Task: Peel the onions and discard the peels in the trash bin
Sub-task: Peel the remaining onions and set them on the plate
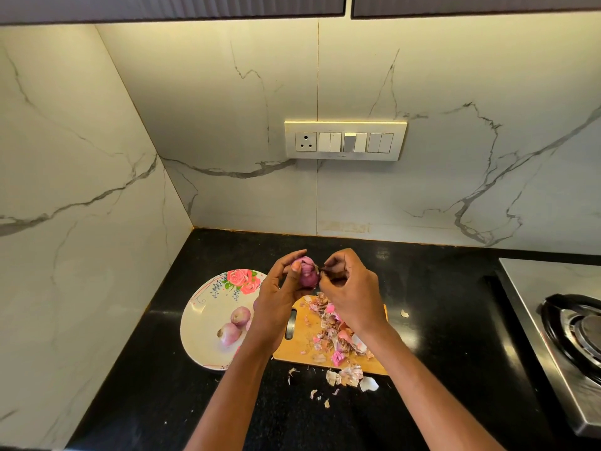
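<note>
My left hand [276, 294] grips a purple onion [307, 273] above the counter, thumb and fingers curled round it. My right hand [351, 288] pinches a strip of peel [320, 271] at the onion's right side. Below the hands lies a wooden cutting board [299, 343] covered with a heap of pink and papery peels [335, 333]. More peels [349, 375] lie on the black counter in front of the board. A flowered white plate [201, 320] at the left holds two peeled onions [235, 323]. No trash bin is in view.
The black counter [439, 320] ends at marble walls behind and to the left. A steel gas stove [566, 327] with a black burner stands at the right. One peel scrap [404, 313] lies right of the board. A switch panel [345, 140] is on the back wall.
</note>
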`<state>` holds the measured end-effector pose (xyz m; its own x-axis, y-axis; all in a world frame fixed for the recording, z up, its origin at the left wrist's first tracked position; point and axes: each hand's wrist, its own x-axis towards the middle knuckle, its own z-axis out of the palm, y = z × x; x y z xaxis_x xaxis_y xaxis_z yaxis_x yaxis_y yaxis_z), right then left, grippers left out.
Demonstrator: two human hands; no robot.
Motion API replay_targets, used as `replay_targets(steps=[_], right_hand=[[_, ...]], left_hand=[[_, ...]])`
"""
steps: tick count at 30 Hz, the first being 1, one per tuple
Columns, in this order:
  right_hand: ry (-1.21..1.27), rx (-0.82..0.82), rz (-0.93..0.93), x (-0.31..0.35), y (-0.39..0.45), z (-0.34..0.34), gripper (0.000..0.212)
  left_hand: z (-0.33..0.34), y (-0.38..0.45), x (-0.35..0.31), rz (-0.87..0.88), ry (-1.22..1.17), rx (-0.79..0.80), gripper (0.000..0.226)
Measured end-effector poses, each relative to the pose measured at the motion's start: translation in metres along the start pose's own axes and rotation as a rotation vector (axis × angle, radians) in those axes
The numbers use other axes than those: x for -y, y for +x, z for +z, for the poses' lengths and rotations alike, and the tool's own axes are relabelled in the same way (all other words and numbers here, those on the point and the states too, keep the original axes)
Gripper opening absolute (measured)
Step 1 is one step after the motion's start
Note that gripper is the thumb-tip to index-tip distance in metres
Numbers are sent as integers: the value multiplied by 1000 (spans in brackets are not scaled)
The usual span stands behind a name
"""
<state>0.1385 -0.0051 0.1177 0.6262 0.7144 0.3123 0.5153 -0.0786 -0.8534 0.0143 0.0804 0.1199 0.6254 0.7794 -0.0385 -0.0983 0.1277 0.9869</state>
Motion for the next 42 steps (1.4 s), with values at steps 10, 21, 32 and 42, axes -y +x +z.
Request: replay_targets(steps=[10,21,32,42], right_hand=[[-49,88,0,-9,6,-11,33],[119,94,37,-1,3,-6,20],[-11,63,-17,1,0,-5,20],[-82,86,-46,-7,6,-12,21]], left_hand=[[-5,3,-5,-114,-146,31,43],[-10,3,1,-8,62,57,46],[-8,1,6,5,128,57,44],[-11,4,3,-116,22,22,33]])
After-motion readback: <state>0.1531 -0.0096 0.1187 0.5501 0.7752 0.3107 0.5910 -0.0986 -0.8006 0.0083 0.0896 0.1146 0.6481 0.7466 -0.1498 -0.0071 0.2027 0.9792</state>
